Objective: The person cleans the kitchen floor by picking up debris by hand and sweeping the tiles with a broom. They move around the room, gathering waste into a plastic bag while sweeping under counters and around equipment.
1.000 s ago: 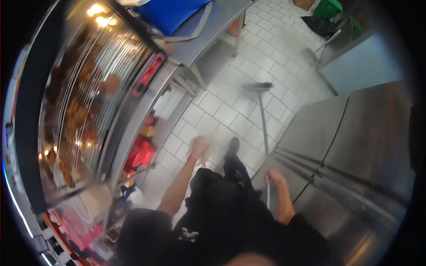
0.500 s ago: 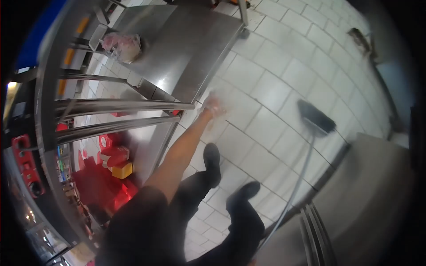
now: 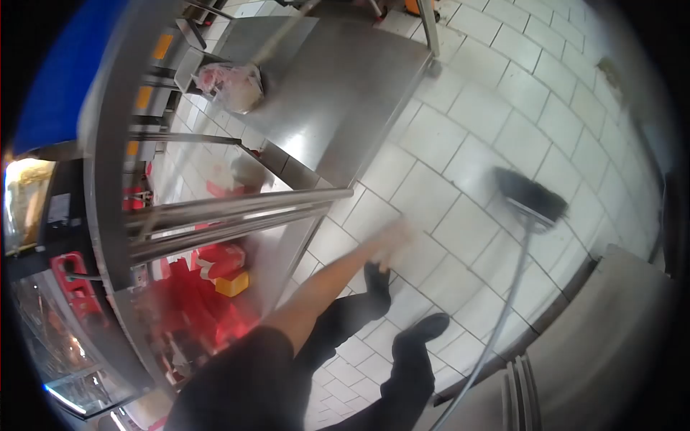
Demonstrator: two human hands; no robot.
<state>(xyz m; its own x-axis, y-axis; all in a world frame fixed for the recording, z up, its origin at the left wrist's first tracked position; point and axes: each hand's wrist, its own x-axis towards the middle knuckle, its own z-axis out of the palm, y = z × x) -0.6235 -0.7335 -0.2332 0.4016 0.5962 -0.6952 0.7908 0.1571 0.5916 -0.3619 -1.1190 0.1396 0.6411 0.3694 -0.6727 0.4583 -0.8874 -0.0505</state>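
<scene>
My left hand (image 3: 394, 241) reaches out over the white tiled floor, just above one of my shoes. It is blurred by motion, but the fingers look loosely apart and nothing shows in them. On the right, a broom (image 3: 532, 197) with dark bristles rests on the floor. Its long pale handle (image 3: 496, 330) runs down and leaves the view at the bottom edge. My right hand is out of view, so what it holds is hidden.
A steel table (image 3: 316, 93) carries a plastic bag (image 3: 231, 86) with pink and pale contents. Steel rails (image 3: 244, 208) stand left of my arm. Red items (image 3: 194, 302) and a yellow box (image 3: 232, 283) lie below them. A grey steel unit (image 3: 596, 337) borders the right.
My left hand has swung down and right, away from the table's edge toward my shoes. The whole view has shifted, with the table and broom now further right.
</scene>
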